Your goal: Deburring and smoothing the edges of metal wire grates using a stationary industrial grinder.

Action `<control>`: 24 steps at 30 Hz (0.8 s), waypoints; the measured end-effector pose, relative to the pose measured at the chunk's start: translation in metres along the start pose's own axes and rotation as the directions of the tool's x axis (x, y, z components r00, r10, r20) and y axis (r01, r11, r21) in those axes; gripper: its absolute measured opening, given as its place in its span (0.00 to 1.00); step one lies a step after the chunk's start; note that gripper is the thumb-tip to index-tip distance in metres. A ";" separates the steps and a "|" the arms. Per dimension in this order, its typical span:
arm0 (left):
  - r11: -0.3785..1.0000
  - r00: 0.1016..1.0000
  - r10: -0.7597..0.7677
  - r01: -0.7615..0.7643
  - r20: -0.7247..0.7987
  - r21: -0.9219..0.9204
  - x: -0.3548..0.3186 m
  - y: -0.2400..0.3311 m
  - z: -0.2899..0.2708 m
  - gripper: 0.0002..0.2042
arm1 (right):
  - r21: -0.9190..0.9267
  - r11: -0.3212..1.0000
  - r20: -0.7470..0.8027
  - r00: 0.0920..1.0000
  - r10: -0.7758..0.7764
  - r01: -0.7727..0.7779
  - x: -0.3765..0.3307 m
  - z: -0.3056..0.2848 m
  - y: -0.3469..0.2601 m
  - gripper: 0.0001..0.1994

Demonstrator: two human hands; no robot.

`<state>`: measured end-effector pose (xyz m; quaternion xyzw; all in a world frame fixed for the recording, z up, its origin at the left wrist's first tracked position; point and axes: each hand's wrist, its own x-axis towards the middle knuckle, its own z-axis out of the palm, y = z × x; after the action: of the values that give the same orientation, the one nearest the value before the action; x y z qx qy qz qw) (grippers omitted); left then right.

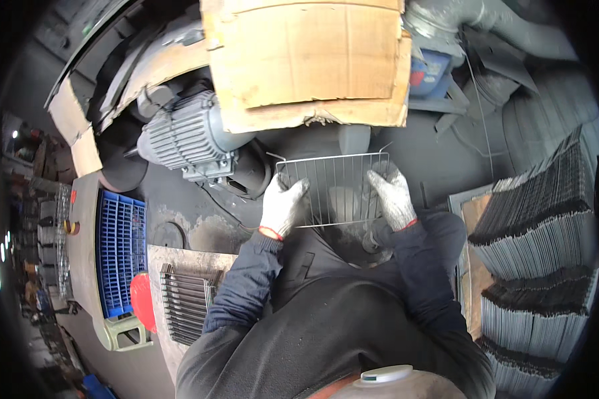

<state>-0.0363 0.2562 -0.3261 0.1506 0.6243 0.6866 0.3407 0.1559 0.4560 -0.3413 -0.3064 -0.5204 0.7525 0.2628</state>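
A wire grid [335, 189] is lying at twelve o'clock from the torso [326, 326]. The gloved left hand [284, 204] is pinching its nine-o'clock edge, the gloved right hand [393, 197] its three-o'clock edge. An electric motor [185, 135] is sitting at ten o'clock.

Obstacles ahead: cardboard [306, 60], motor [185, 133]
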 end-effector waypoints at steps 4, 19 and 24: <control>0.986 0.982 0.163 -0.165 -0.092 -0.007 -0.031 0.006 -0.017 0.08 | 0.002 0.997 0.037 0.996 -0.083 0.083 -0.014 0.020 -0.005 0.12; 0.938 0.943 0.334 -0.331 0.005 -0.104 -0.067 -0.001 -0.001 0.09 | 0.015 0.980 0.015 0.980 -0.201 0.201 -0.074 -0.005 -0.027 0.13; 0.904 0.925 0.375 -0.351 0.063 -0.243 -0.075 0.010 -0.003 0.17 | -0.023 0.965 0.106 0.960 -0.259 0.263 -0.089 -0.010 -0.042 0.11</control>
<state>0.0133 0.2055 -0.3011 0.2615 0.4832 0.7956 0.2552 0.2265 0.4118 -0.2879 -0.2009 -0.5830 0.7162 0.3270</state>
